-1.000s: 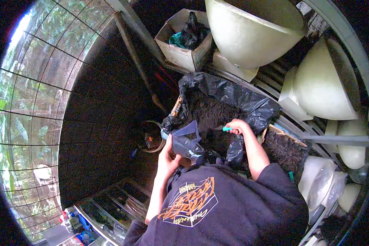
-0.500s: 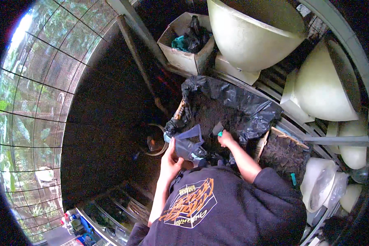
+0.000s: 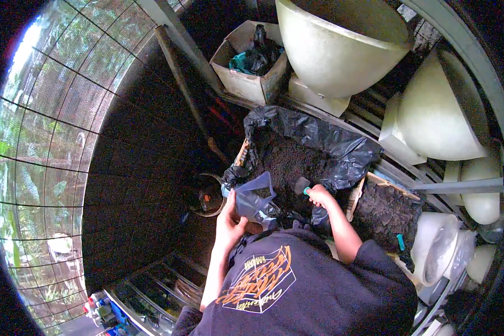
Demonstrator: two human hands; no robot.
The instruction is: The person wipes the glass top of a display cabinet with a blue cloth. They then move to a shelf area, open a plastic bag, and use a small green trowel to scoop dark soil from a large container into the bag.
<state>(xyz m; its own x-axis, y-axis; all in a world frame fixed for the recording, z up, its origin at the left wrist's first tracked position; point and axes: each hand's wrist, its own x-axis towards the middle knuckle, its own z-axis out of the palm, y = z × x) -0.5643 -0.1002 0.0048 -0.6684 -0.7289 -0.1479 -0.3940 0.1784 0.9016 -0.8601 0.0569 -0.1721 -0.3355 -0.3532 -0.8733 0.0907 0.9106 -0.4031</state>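
Observation:
A clear plastic bag with a bluish, wide-open mouth is gripped along its left side by my left hand. Some dark material shows through its wall. My right hand is closed round the teal handle of a small hand trowel. The trowel's dark blade sits just over or against the dark soil, to the right of the bag; whether it touches cannot be made out. That soil fills a crate lined with a black plastic sheet.
Right of the crate is a second wooden crate of soil, a teal tool lying on it. Behind stand a cardboard box and large pale basins on a slatted metal rack. A round container stands at left, near wire mesh.
My right hand and the trowel have shifted slightly right and nearer to me, away from the bag. My left hand still holds the bag in nearly the same place.

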